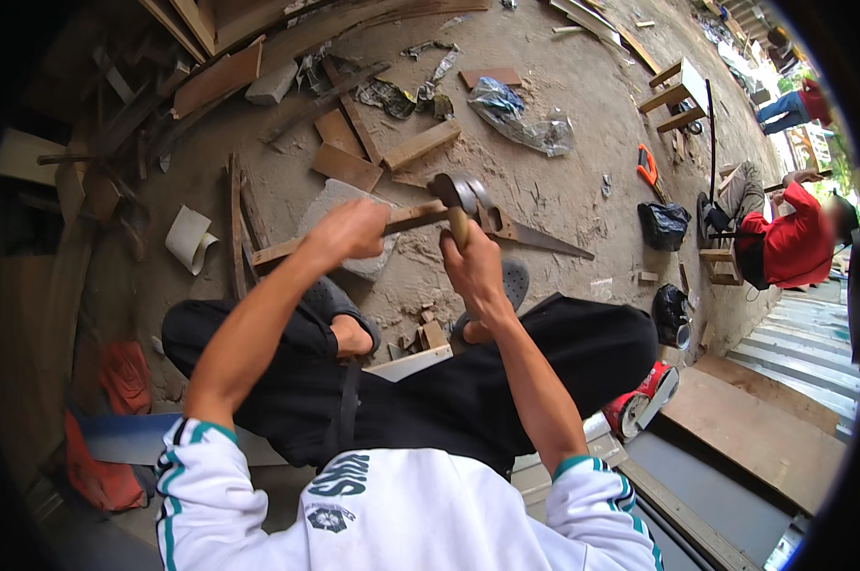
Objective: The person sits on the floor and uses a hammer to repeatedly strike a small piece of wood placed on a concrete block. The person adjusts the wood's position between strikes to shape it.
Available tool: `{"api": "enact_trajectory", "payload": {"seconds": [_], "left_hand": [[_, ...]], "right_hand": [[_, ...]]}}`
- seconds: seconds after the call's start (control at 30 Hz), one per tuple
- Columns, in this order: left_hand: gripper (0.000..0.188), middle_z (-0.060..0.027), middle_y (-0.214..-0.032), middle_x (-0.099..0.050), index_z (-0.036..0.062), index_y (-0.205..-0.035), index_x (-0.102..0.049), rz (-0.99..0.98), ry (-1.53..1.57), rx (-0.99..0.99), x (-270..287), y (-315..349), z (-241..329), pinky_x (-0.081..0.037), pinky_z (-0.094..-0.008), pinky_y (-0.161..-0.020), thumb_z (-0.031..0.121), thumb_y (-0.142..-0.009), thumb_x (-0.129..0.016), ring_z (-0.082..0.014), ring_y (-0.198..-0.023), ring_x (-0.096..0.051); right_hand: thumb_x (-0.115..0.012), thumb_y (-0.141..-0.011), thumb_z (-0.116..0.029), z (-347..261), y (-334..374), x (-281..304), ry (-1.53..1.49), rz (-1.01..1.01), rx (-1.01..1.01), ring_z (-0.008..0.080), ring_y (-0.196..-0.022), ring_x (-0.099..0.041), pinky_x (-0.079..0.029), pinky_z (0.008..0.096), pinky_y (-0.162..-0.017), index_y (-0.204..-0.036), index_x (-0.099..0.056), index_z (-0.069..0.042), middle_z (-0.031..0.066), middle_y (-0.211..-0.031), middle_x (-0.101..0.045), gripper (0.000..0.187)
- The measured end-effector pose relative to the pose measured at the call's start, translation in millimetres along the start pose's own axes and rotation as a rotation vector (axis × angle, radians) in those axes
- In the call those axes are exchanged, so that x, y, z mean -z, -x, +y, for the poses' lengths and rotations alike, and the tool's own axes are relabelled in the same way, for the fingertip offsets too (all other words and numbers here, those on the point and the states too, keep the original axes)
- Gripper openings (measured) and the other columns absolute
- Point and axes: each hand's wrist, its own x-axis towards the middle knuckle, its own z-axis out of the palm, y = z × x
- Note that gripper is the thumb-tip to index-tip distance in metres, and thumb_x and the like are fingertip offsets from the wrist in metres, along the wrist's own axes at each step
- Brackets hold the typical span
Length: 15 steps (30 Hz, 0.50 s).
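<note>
My right hand (473,269) is closed around the wooden handle of a hammer (459,194), whose dark metal head is above the far end of a narrow wooden strip (413,218). Whether the head touches the wood, I cannot tell. Closed on the same strip is my left hand (352,230), which hides its middle. The strip lies across a pale grey block (340,196) on the ground between my feet. Just right of the hammer, a handsaw (539,238) rests with its blade pointing right, its handle partly hidden.
Wood offcuts (423,145), a crumpled plastic bag (525,119) and torn wrappers litter the dirt ahead. Right of these lie an orange-handled tool (648,171), a black bag (665,226) and a small wooden stool (677,95). Another person in red (796,238) sits at the far right.
</note>
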Motion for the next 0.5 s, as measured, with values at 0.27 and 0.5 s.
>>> {"api": "enact_trajectory", "payload": {"seconds": [0.27, 0.5], "left_hand": [[0.018, -0.0215, -0.086, -0.07, 0.0011, -0.098, -0.063, 0.167, -0.126, 0.005, 21, 8, 5, -0.056, -0.0492, -0.072, 0.004, -0.08, -0.064, -0.0407, -0.087, -0.07], [0.008, -0.0144, -0.083, -0.072, 0.005, -0.092, -0.063, 0.346, -0.225, -0.022, 20, 3, 7, -0.058, -0.0421, -0.064, 0.004, -0.083, -0.062, -0.0321, -0.077, -0.073]], "right_hand": [[-0.067, -0.095, -0.024, -39, 14, 41, -0.009, -0.069, 0.064, 0.027, -0.051, -0.057, -0.046, 0.0388, -0.054, -0.092, -0.06, 0.0, 0.0174, -0.061, -0.06, 0.025], [-0.069, -0.095, -0.024, -59, 16, 63, -0.032, -0.044, 0.102, 0.0231, -0.051, -0.058, -0.045, 0.0374, -0.053, -0.092, -0.062, 0.001, 0.0154, -0.06, -0.061, 0.026]]}}
